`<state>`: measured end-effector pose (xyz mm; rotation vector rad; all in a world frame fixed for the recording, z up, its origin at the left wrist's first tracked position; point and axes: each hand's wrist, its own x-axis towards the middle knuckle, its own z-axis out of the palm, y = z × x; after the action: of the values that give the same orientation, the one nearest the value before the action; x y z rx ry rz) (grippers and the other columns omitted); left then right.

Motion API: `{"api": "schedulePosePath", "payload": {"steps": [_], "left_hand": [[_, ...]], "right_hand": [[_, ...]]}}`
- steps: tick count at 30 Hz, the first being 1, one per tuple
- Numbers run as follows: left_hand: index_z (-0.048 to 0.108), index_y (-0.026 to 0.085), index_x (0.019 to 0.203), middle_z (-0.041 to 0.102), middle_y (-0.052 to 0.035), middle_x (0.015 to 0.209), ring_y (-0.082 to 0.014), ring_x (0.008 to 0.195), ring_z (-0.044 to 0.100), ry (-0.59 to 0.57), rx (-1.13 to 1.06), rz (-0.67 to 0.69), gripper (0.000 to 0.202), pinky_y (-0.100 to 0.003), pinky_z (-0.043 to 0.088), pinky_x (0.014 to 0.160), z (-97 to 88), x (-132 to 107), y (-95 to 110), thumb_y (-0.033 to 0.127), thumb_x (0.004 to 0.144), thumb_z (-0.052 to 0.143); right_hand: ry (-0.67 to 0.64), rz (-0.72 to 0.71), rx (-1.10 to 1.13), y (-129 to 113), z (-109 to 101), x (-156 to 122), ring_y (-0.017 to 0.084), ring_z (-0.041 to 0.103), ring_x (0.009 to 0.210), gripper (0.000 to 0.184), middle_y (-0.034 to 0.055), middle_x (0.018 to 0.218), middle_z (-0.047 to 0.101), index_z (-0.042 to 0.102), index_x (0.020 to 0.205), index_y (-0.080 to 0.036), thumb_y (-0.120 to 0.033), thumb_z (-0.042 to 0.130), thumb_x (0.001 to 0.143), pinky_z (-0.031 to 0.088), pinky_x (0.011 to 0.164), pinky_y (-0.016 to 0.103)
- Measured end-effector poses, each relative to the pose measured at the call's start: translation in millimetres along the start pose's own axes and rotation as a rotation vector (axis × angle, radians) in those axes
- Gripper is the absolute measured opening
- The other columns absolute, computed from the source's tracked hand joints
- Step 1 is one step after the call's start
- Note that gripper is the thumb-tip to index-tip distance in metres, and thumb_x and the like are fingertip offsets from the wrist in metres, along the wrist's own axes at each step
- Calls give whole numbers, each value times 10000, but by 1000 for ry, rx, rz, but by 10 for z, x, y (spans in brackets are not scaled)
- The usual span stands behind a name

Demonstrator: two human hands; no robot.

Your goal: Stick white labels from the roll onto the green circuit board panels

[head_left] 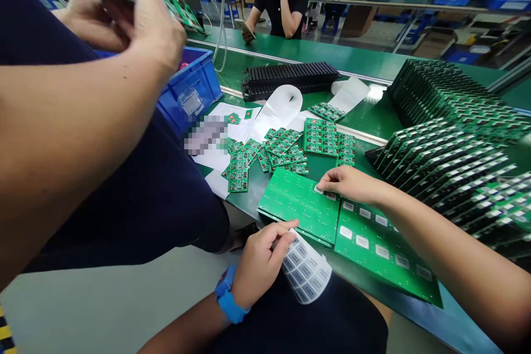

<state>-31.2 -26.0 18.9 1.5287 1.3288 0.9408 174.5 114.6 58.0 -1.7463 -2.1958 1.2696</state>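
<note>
My left hand (pixel 267 251), with a blue watch on its wrist, pinches a curled sheet of printed labels (pixel 307 270) at its upper edge, just in front of the bench. Over on the green circuit board panel (pixel 298 199), my right hand (pixel 346 182) has thumb and forefinger together on a small white label (pixel 318 189) at the panel's upper right. Another label (pixel 331 196) sits just below those fingers. Beside it on the right lies a second panel (pixel 385 251) bearing rows of white labels, partly hidden by my right forearm.
Small circuit boards (pixel 284 149) lie in loose piles behind the panels. Racks of upright boards (pixel 448 171) stand at right, black slotted trays (pixel 290 77) at the back. A blue bin (pixel 191 88) is at left, where a co-worker's hands (pixel 145 25) hold boards. Another person (pixel 286 5) sits opposite.
</note>
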Motion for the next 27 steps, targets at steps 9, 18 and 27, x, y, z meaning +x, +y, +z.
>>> {"api": "schedulePosePath", "payload": {"steps": [9,18,27], "left_hand": [[567,192,770,668,-36,1097,-158,958,634,39,-50,-13,177,-229,479,782,21,-31,-14,255,904,470],[466,196,753,677,-24,799,-142,758,638,326,-103,242,156,-238,484,673,252,-36,-72,238,904,466],[546,172,987,684,-91,930,-174,802,646,-6,-227,257,327,-264,510,682,201,-36,-2,466,847,522]], "right_hand": [[571,-226,-193,20,94,-380,201,550,726,268,57,864,581,517,1015,-171,-253,601,774,422,634,316],[273,-280,290,-35,485,-1263,188,571,833,237,21,908,606,570,1003,-235,-372,625,818,463,735,307],[307,-313,236,-120,759,-1277,166,535,702,128,-1,739,571,589,775,-220,-220,528,888,394,622,296]]}}
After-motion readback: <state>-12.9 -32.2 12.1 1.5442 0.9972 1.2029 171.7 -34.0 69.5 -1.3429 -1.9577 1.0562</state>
